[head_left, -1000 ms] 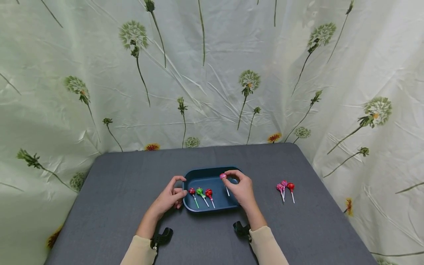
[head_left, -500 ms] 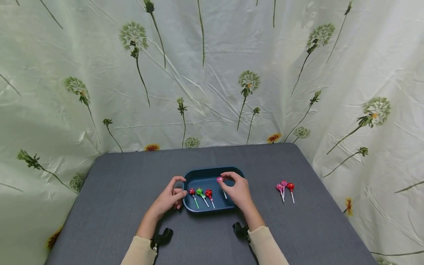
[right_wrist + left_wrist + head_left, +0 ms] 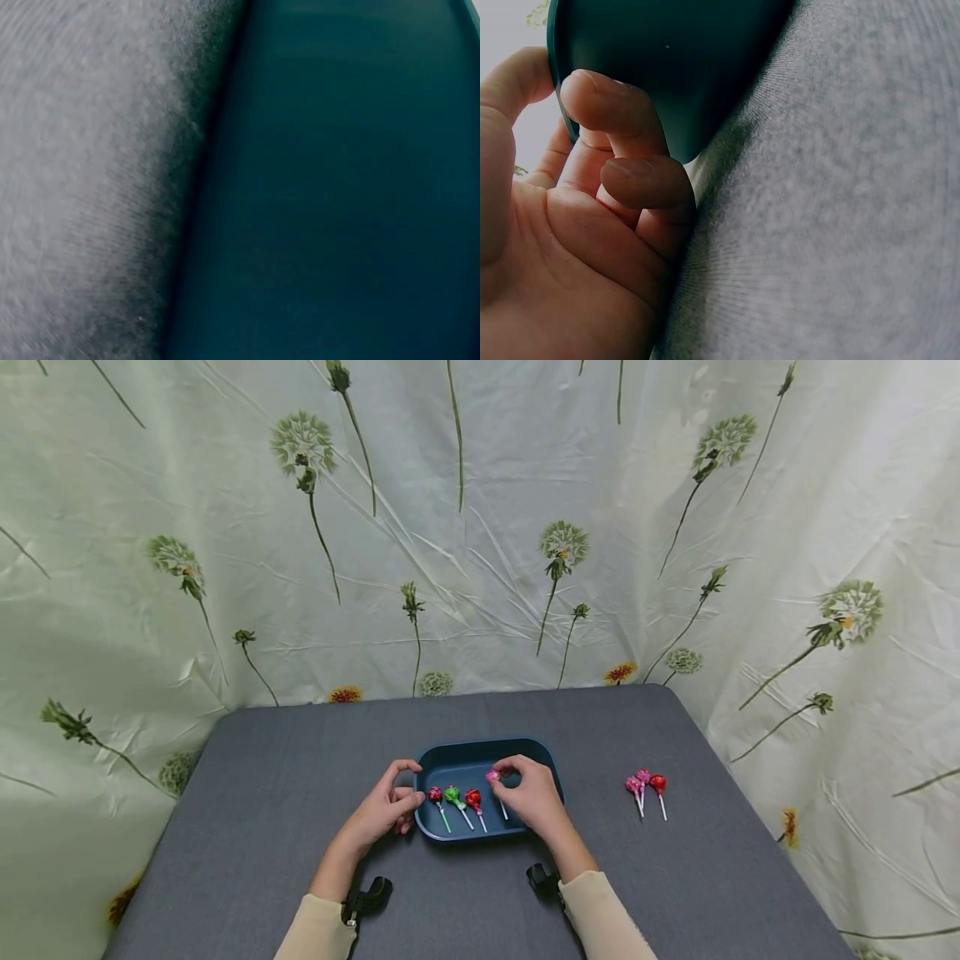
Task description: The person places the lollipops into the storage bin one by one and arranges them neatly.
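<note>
A dark blue tray [image 3: 480,746] sits on the grey table. My left hand [image 3: 381,806] holds its left end, thumb and index finger at the rim; in the left wrist view the other fingers [image 3: 641,184] curl beside the outer wall. Over the tray's right half, my right hand [image 3: 531,795] pinches a pink lollipop [image 3: 492,775] by its wrapped head, the white stick pointing down toward the front. To its left lie a red lollipop [image 3: 472,797], a green lollipop [image 3: 452,794] and a dark red lollipop with a green stick [image 3: 435,794], side by side. The right wrist view shows only tray wall and table.
Right of the tray, two pink lollipops [image 3: 633,785] and another red lollipop [image 3: 658,782] lie close together on the grey table [image 3: 300,752]. A pale curtain [image 3: 480,568] with dandelion prints hangs behind the table's far edge.
My right hand has moved left and slightly toward me with the pink lollipop, coming closer to the row in the tray. The left hand and the tray have stayed in place.
</note>
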Available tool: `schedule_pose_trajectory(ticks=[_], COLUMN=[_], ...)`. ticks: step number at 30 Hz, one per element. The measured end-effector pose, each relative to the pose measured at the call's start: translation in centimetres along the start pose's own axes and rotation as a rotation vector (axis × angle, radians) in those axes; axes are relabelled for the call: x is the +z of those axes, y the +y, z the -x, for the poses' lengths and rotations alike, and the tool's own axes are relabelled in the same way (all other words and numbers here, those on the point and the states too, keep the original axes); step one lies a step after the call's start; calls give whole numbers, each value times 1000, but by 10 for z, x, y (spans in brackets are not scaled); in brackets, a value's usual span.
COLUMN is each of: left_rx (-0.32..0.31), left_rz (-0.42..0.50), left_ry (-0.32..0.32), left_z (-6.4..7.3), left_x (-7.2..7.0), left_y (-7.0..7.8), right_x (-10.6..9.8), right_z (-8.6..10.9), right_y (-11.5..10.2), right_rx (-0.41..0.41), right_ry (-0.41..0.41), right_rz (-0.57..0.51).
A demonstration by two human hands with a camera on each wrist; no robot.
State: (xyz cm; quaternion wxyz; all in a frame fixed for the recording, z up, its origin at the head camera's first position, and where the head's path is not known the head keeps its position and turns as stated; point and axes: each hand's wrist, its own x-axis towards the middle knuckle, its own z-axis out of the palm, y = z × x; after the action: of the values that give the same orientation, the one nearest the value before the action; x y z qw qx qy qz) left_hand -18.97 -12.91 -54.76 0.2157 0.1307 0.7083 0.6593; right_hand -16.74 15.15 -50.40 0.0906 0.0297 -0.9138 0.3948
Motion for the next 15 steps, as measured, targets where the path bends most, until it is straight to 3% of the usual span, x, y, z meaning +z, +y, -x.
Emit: schedule_pose_trajectory(ticks=[8, 15], left_rx=[-2, -17], left_rz=[-4, -11], left_ry=[4, 17], left_z=[0, 0], left_x=[1, 1], left_y=[1, 2], right_x=[-1, 1], right_z=[-1, -1], right_y=[-7, -8], right_rx=[113, 141], right_ry=[-105, -155], right_rz=[53, 115])
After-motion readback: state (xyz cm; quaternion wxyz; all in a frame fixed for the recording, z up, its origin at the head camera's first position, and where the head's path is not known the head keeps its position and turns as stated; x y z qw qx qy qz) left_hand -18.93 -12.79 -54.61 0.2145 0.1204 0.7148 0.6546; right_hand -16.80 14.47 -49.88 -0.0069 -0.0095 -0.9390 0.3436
